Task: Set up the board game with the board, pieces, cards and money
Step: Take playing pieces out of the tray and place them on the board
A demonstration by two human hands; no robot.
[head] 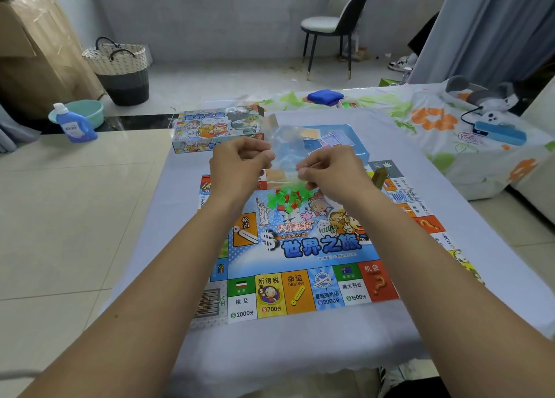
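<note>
Both hands hold a clear plastic bag (285, 148) above the far edge of the game board (300, 247); the left hand (237, 160) pinches the bag's left side with curled fingers, the right hand (327, 169) pinches its lower right edge; beneath the bag a heap of small green and red pieces (282, 197) lies on the board; beyond the board sit the box lid (210, 130) and the blue tray (345, 139) with cards; the board lies flat on the cloth-covered counter (300, 346).
</note>
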